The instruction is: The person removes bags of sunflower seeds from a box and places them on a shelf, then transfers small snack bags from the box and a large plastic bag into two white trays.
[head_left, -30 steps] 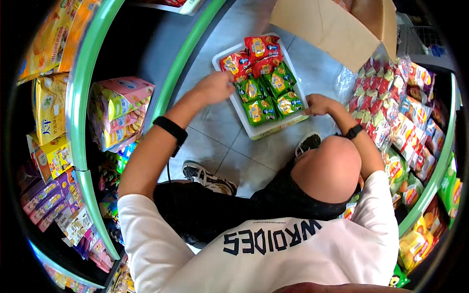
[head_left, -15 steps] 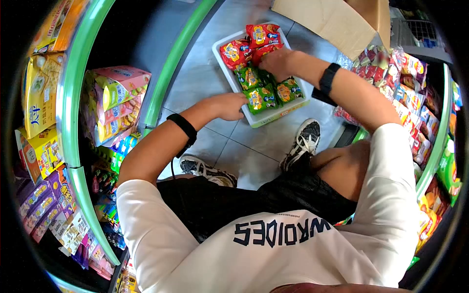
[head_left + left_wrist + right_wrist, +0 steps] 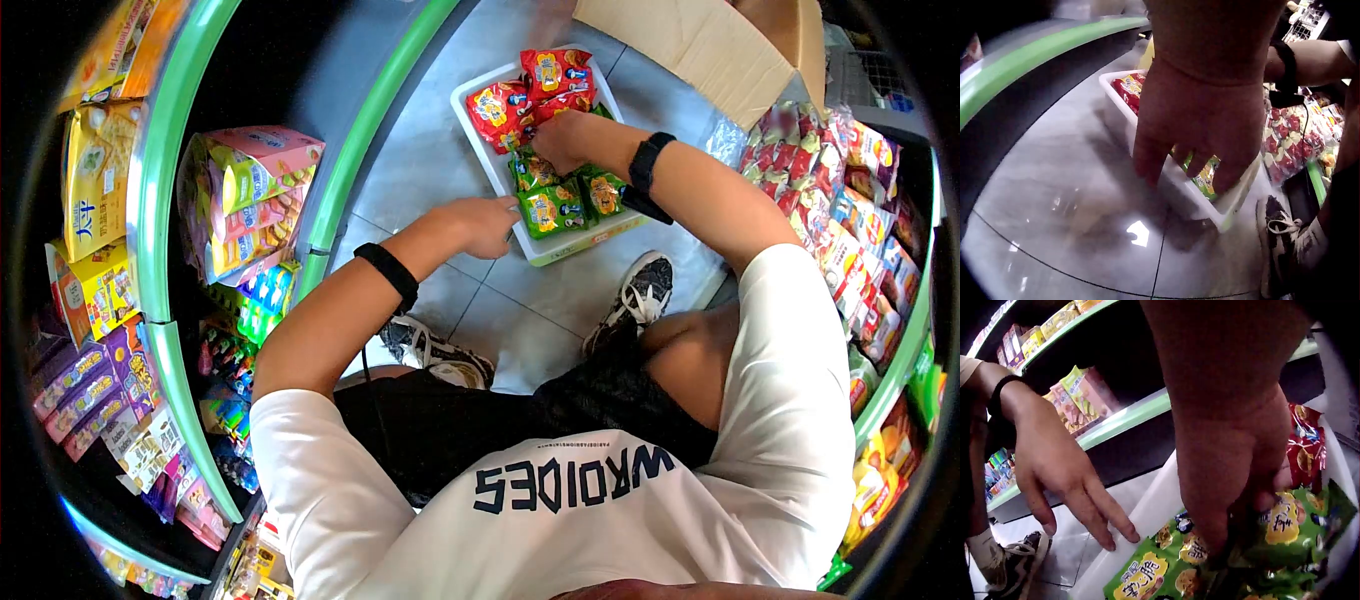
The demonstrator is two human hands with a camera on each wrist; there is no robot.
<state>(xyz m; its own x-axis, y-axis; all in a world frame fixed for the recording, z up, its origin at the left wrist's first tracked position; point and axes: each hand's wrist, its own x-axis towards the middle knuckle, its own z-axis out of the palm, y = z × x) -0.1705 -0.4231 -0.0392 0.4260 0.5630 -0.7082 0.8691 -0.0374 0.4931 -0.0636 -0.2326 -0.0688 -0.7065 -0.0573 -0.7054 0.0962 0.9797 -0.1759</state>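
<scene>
A white tray (image 3: pixel 470 118) on the floor holds red snack packets (image 3: pixel 556 73) at its far end and green snack packets (image 3: pixel 553 208) nearer the person. My right hand (image 3: pixel 566 140) reaches down into the tray, its fingers bent among the green packets. In the right wrist view its thumb and fingers (image 3: pixel 1266 499) meet the packets, but the tips are hidden in shadow, so I cannot tell whether they pinch one. My left hand (image 3: pixel 487 228) is at the tray's left rim, fingers loosely extended; in the left wrist view they overlap the rim and hide part of the green packets.
An open cardboard box (image 3: pixel 690 50) stands behind the tray at the right. Green-edged shelves (image 3: pixel 160 200) with boxed snacks line the left. Bagged snacks (image 3: pixel 800 165) fill the right side. Both shoes (image 3: pixel 640 295) are on the tiled floor near the tray.
My right hand has left the tray's right rim and moved in over the green packets. The left hand has come down from the red packets to the lower left rim.
</scene>
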